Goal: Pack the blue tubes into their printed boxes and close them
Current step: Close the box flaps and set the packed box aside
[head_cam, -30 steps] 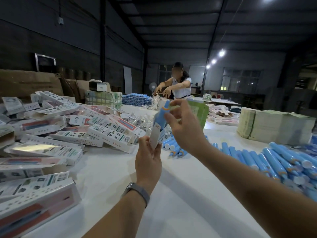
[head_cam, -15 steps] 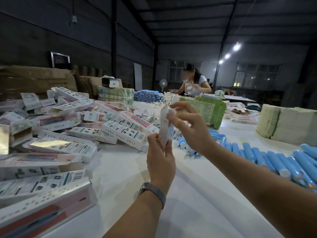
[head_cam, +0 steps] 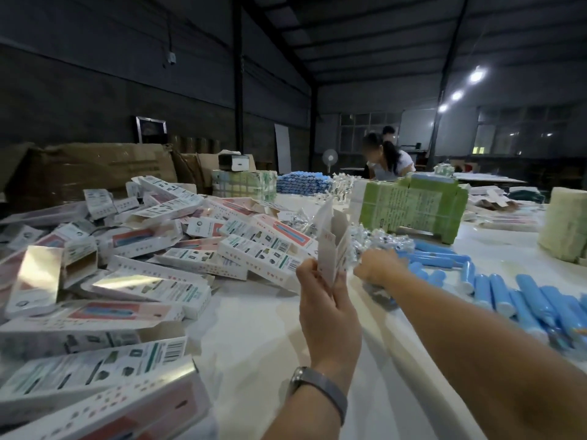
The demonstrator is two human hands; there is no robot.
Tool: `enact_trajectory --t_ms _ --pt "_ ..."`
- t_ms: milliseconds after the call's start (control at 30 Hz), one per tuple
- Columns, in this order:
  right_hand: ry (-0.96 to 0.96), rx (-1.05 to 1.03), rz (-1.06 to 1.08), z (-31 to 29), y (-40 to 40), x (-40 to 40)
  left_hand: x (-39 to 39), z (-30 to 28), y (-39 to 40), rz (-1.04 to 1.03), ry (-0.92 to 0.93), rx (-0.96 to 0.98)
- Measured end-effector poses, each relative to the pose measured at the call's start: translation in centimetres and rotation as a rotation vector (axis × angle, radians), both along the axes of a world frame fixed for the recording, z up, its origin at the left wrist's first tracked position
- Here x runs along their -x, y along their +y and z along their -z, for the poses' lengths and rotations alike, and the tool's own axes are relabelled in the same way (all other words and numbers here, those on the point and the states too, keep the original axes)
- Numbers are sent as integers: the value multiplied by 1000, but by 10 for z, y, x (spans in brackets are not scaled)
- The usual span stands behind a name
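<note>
My left hand (head_cam: 327,309) holds a printed box (head_cam: 332,246) upright above the white table (head_cam: 254,338), its top flap open. My right hand (head_cam: 376,268) is down on the table just right of the box, among small clear packets (head_cam: 374,239) and at the near end of the blue tubes (head_cam: 444,260); its fingers are turned away and blurred. Many more blue tubes (head_cam: 533,306) lie in a row along the right side. A large heap of printed boxes (head_cam: 152,258) covers the left of the table.
A green bundle of flat cartons (head_cam: 413,211) stands behind my hands, a pale stack (head_cam: 565,230) at the far right. Brown cardboard cartons (head_cam: 95,173) sit at the back left. A person (head_cam: 387,160) leans over the far end of the table.
My right hand left the top of the box and dropped to the table by the tubes and packets. The left hand still holds the box. The view panned left.
</note>
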State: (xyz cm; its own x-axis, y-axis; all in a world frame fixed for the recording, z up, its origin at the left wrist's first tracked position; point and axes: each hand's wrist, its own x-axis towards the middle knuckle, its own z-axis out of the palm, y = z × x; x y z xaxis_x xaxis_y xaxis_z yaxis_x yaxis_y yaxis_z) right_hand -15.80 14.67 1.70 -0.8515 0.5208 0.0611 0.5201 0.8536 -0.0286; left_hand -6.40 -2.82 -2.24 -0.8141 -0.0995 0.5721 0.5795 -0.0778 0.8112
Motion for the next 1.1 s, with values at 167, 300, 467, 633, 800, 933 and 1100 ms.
enact_trajectory --t_ms 167,300,467,633,800,933,1100 --pt "29 -174 8 5 -14 8 6 1 -3 -5 -2 26" --pt "264 -142 -97 6 -12 -2 6 2 -3 5 -9 31" --pt "832 472 -251 -40 -22 -43 5 3 -4 13 18 27" --pt "1239 862 -577 -91 -55 -139 5 1 -3 8 51 41" --pt "1243 664 -751 -101 -92 -185 -5 1 0 60 115 81" --pt "1209 215 -680 -90 -99 -185 -16 0 3 85 162 108" --pt "1069 56 -565 -71 -86 -186 -23 -1 5 146 165 114"
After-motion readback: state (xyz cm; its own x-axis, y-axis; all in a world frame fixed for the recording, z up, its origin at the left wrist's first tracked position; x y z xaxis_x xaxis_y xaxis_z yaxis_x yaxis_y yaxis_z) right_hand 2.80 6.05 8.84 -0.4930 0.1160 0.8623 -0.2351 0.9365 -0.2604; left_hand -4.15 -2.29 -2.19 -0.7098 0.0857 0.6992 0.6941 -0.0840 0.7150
